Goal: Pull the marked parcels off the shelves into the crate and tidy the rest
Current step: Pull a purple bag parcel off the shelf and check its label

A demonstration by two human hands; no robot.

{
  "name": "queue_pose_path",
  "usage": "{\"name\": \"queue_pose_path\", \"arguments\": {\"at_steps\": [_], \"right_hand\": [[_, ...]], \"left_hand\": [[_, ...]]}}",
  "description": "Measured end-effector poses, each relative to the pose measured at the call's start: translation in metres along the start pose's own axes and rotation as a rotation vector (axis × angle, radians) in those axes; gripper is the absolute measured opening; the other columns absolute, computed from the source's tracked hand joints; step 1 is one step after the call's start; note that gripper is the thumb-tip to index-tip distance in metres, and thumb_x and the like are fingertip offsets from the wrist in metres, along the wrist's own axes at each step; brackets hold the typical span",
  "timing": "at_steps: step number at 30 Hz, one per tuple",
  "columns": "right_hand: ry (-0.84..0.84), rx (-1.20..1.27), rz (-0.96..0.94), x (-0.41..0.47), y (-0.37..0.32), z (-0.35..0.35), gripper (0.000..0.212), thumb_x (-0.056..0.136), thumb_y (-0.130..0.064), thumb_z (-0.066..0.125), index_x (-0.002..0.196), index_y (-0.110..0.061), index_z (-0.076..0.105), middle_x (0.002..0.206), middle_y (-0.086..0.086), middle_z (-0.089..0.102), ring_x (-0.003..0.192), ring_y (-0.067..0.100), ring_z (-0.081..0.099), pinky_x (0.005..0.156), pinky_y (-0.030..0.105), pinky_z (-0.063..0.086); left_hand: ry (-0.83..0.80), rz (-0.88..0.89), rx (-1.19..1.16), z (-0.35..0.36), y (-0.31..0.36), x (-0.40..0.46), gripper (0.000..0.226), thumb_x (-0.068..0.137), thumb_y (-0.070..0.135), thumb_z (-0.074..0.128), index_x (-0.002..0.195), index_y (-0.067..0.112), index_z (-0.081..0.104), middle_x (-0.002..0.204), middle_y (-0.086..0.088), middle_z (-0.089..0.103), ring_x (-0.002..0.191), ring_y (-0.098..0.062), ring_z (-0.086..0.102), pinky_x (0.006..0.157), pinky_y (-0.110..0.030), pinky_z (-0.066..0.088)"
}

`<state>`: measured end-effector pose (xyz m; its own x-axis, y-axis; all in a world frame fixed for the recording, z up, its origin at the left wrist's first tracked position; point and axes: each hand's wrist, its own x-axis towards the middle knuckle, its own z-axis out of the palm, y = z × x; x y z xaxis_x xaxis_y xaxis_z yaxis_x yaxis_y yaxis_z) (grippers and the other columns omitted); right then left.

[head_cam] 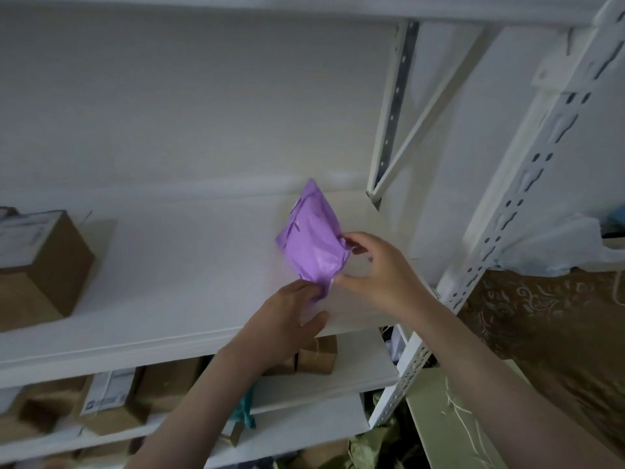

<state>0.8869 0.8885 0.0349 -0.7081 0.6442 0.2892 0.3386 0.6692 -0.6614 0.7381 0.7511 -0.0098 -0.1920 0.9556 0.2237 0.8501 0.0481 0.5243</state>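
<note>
A purple plastic mailer parcel (311, 238) stands tilted on the white upper shelf (176, 282), towards its right end. My right hand (378, 269) pinches the parcel's right edge and lower corner between thumb and fingers. My left hand (287, 316) holds the parcel's bottom corner from below, with the thumb spread over the shelf's front edge. No mark on the parcel shows from here. The crate is out of view.
A brown cardboard box (40, 269) with a white label sits at the shelf's left end. Lower shelves hold several brown boxes (111, 401) and small paper-wrapped parcels (318, 355). A white perforated upright (500, 211) and a diagonal brace (429, 110) bound the right side.
</note>
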Motion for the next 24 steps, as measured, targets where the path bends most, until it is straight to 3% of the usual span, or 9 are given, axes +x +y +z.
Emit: {"name": "queue_pose_path", "arguments": {"at_steps": [4,8,10,13,19,24], "right_hand": [[-0.079,-0.007,-0.141,0.014,-0.044,0.020,0.067,0.079,-0.024,0.083,0.140,-0.024,0.055,0.131,-0.012,0.060,0.115,0.005,0.054,0.098,0.019,0.041],[-0.168,-0.033,-0.244,0.018,-0.077,0.060,0.070,0.078,-0.031,0.085,0.140,-0.028,0.052,0.126,-0.016,0.056,0.115,0.004,0.053,0.094,0.024,0.051],[-0.194,-0.066,-0.271,0.021,-0.086,0.081,0.070,0.078,-0.029,0.086,0.140,-0.030,0.052,0.120,-0.021,0.051,0.114,0.002,0.052,0.091,0.023,0.052],[-0.288,-0.108,-0.264,0.026,-0.090,0.108,0.073,0.079,-0.031,0.085,0.143,-0.030,0.050,0.130,-0.018,0.052,0.118,0.001,0.052,0.094,0.017,0.048],[-0.357,-0.198,-0.196,0.038,-0.066,0.117,0.087,0.070,-0.060,0.083,0.144,-0.032,0.048,0.137,-0.013,0.055,0.119,0.006,0.053,0.096,0.024,0.047],[-0.409,-0.329,-0.049,0.045,-0.037,0.091,0.110,0.066,-0.083,0.066,0.155,-0.028,0.031,0.154,-0.007,0.039,0.137,0.014,0.039,0.111,0.036,0.037]], "left_hand": [[-0.016,-0.054,0.003,-0.013,-0.018,-0.028,0.041,0.095,0.043,0.061,0.133,0.030,0.058,0.131,0.021,0.048,0.115,0.002,0.047,0.089,0.005,0.028],[0.026,-0.179,0.069,-0.047,-0.060,-0.065,0.038,0.096,0.051,0.054,0.132,0.037,0.056,0.128,0.027,0.047,0.114,0.010,0.041,0.097,-0.005,0.036],[0.071,-0.244,0.124,-0.065,-0.083,-0.081,0.044,0.094,0.054,0.054,0.133,0.033,0.058,0.133,0.022,0.052,0.119,0.005,0.043,0.106,-0.016,0.038],[0.088,-0.366,0.194,-0.084,-0.110,-0.099,0.058,0.094,0.055,0.056,0.141,0.022,0.053,0.147,0.012,0.047,0.134,-0.006,0.041,0.109,-0.018,0.028],[0.095,-0.361,0.214,-0.088,-0.115,-0.105,0.064,0.094,0.062,0.048,0.142,0.021,0.053,0.149,0.008,0.046,0.137,-0.008,0.039,0.115,-0.028,0.032],[0.032,-0.369,0.303,-0.088,-0.107,-0.088,0.083,0.085,0.080,0.041,0.147,0.025,0.041,0.153,0.009,0.040,0.139,-0.011,0.034,0.114,-0.033,0.029]]}}
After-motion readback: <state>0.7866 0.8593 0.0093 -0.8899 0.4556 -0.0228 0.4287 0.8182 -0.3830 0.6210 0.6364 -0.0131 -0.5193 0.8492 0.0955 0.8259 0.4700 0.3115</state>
